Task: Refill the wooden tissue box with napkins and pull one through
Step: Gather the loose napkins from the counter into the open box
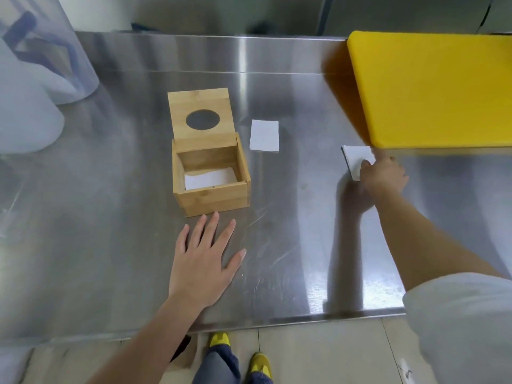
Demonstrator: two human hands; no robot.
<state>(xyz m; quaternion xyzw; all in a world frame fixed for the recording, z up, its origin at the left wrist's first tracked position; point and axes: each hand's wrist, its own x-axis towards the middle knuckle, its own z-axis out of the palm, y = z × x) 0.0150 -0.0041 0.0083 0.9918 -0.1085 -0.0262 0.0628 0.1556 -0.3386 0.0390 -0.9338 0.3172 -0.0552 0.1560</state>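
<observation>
The wooden tissue box [213,199] stands on the steel table, its lid [202,105] with an oval hole tilted up at the back. One white napkin [210,179] lies inside on the bottom. Another folded napkin [264,135] lies flat just right of the box. My left hand [206,260] rests flat and spread on the table, just in front of the box without touching it. My right hand [383,176] is far right, fingers closed on a white napkin stack [356,159] beside the yellow board.
A thick yellow cutting board [437,92] fills the back right of the table [110,217]. Translucent plastic containers [41,65] stand at the back left. The table's front edge runs just above my yellow shoes [220,339].
</observation>
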